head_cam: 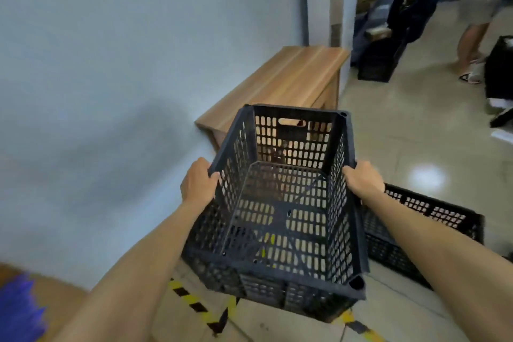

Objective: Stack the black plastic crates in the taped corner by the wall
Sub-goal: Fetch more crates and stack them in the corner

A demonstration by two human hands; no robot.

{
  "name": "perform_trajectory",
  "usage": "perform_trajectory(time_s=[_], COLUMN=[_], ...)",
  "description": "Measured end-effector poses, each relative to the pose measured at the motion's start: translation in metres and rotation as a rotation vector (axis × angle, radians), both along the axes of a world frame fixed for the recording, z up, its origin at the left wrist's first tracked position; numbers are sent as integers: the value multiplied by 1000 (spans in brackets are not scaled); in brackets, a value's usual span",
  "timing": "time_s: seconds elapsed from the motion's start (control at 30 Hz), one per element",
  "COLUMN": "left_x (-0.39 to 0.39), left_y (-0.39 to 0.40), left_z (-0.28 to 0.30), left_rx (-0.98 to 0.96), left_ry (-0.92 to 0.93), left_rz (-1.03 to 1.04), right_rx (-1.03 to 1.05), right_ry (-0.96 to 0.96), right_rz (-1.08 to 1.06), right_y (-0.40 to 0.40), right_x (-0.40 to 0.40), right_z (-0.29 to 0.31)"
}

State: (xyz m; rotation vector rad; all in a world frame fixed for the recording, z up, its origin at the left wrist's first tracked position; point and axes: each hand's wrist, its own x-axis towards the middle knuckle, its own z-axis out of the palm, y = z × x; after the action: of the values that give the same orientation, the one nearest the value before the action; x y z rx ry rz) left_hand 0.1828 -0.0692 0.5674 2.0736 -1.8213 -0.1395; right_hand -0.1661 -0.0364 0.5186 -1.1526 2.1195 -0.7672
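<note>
My forearms nearest. Left hand (197, 181), right hand (363, 179) apart, each clamped on long rim of black crate (280, 203), keeping it level above yellow-black floor tape (191, 301) by wall (111, 64). Second crate (424, 226) on floor, right.

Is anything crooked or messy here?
Yes. The crate held by the left hand and right hand is tilted, its far end raised, so it isn't sitting level on the crate below. Another crate sits on the floor to the right, beside the stack instead of on it.
</note>
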Motion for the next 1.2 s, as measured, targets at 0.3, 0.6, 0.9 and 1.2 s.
perform_trajectory(time_s=[0.3,0.6,0.9,1.2], left_x=[173,294,341,348], left_y=[30,17,-18,-101], left_z=[-42,-98,-158,-226], left_rx=[173,399,604,695], left_ry=[37,32,65,405], left_rz=[381,415,473,589], right_rx=[56,140,205,330], right_ry=[172,363,448,496], right_rz=[341,586,721,937], right_y=[-89,-160,-240,-376], right_x=[185,310,388,441], right_z=[-8,-50,-106,-179])
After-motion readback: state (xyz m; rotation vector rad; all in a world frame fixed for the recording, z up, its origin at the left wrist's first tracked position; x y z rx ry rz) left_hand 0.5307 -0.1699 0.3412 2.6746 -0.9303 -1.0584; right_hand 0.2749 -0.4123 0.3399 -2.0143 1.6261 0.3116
